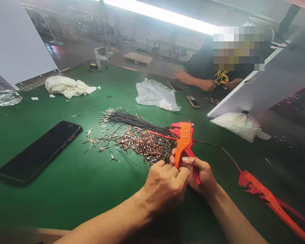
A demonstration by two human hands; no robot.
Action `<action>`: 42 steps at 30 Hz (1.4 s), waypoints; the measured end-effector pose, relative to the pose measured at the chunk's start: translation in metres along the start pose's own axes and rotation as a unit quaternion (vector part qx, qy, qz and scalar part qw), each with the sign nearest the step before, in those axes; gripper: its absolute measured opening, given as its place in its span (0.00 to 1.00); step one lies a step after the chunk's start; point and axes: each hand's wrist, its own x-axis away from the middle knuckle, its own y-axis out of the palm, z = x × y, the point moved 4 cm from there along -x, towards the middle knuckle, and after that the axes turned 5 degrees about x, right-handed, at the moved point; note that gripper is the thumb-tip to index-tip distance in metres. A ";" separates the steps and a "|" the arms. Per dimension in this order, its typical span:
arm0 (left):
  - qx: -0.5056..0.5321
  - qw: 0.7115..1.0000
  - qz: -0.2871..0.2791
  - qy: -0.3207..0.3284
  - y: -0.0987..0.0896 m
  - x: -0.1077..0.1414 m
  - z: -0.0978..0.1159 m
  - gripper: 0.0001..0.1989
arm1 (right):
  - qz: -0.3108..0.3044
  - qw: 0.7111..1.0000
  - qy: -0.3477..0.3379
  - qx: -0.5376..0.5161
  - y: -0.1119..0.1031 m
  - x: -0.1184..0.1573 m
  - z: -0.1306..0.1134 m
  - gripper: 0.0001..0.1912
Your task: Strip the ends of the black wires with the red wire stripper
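Note:
My right hand (pixel 204 173) is wrapped around the handles of an orange and red wire stripper (pixel 185 139), its jaws pointing up and away. Close against it, my left hand (pixel 166 181) is closed in a pinch on a thin black wire (pixel 133 161), which trails off to the left across the table. A short wire end shows by my right thumb. Beyond the tool lies a bundle of black wires (pixel 132 118) with bare tips at the left. A heap of wire scraps (pixel 144 144), black with copper ends, is spread in front of the bundle.
A black phone (pixel 40 150) lies left; a second orange wire stripper (pixel 266 195) lies right. Farther back are a white cloth (pixel 67 86), a plastic bag (pixel 156 95), a tape dispenser (pixel 100 57) and a small keypad phone (pixel 193 101). A person (pixel 198 74) sits opposite, beside a white panel (pixel 259 78).

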 end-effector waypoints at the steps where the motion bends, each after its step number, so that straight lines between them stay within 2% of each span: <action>1: 0.001 1.000 -0.002 -0.001 0.000 0.000 0.000 0.08 | 0.001 1.000 0.002 -0.002 0.000 0.000 0.000 0.12; 18: 0.005 0.998 -0.031 -0.046 0.009 0.002 -0.021 0.09 | 0.023 0.999 -0.007 -0.024 -0.001 -0.004 0.002 0.11; 26: 0.003 0.998 -0.037 -0.058 0.010 0.005 -0.023 0.10 | 0.016 0.999 -0.031 -0.022 0.004 -0.004 0.002 0.11; 35: -0.011 0.999 -0.001 -0.036 0.011 0.008 -0.023 0.11 | -0.012 0.998 -0.063 -0.023 0.009 -0.009 0.005 0.07; 42: -0.010 1.000 0.018 -0.022 0.010 0.006 -0.024 0.11 | -0.019 0.998 -0.057 -0.021 0.006 -0.011 0.008 0.09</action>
